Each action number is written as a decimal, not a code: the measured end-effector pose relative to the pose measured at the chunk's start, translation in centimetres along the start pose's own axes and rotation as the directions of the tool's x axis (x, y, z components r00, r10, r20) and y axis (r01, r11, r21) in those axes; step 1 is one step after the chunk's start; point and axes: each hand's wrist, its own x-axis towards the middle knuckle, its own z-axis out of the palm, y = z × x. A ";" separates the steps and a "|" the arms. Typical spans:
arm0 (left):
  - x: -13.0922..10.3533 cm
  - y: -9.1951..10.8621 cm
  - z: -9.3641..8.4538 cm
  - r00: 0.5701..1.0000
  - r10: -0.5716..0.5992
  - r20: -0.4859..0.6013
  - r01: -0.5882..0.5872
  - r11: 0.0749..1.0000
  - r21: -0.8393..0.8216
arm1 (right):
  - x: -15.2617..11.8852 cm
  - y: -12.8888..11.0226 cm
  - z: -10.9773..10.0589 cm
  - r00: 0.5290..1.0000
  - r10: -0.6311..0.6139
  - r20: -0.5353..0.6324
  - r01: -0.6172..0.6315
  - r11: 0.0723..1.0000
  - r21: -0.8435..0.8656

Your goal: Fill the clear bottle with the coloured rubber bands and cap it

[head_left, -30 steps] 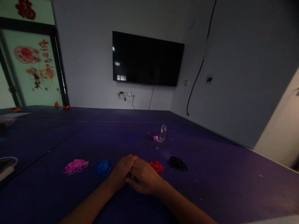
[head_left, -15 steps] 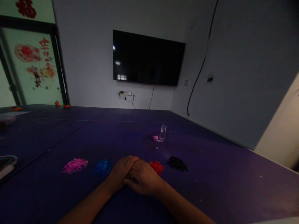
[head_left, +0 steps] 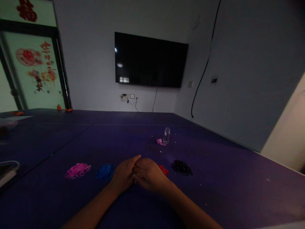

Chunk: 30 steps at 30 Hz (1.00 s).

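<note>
L to R: 1 pink pile (head_left: 77, 170), 1 blue pile (head_left: 105, 171), L hand (head_left: 123, 174) curled against R hand (head_left: 150, 174), ~3 yellow bits (head_left: 138, 174) btwn, grip can't tell for either; 1 red pile (head_left: 164, 170) part-hidden, 1 clear bottle (head_left: 166, 136) behind, 1 blk pile (head_left: 182, 167).

Dim room, plain grey back wall (head_left: 88, 63) carrying a big dark TV (head_left: 151, 60) with light spots mirrored at its left side, socket plates (head_left: 132, 96) and thin loose wires below. Left: dark-framed door (head_left: 30, 73), pale greenish panels, red characters and ornaments; right: bluish-grey side wall (head_left: 247, 70) with a black cable (head_left: 202, 76) hanging down it, a small wall box (head_left: 213, 79), then a brighter beige stretch (head_left: 290, 124). Wide purple table (head_left: 119, 133), seams visible, runs back toward both walls.
</note>
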 end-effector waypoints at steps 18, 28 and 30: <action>0.8 0.4 1.2 0.974 -0.053 -0.222 0.072 0.994 0.079 | -1.7 20.7 -3.3 0.546 0.828 -0.131 -0.821 0.497 -0.279; 0.8 0.4 1.3 0.976 -0.027 -0.218 0.050 0.994 0.101 | -1.9 19.1 -4.1 0.498 0.745 -0.443 -0.843 0.537 -0.046; 0.9 0.4 1.2 0.972 -0.027 -0.234 0.052 0.994 0.101 | -1.7 17.4 -4.9 0.453 0.681 -0.575 -0.833 0.554 0.001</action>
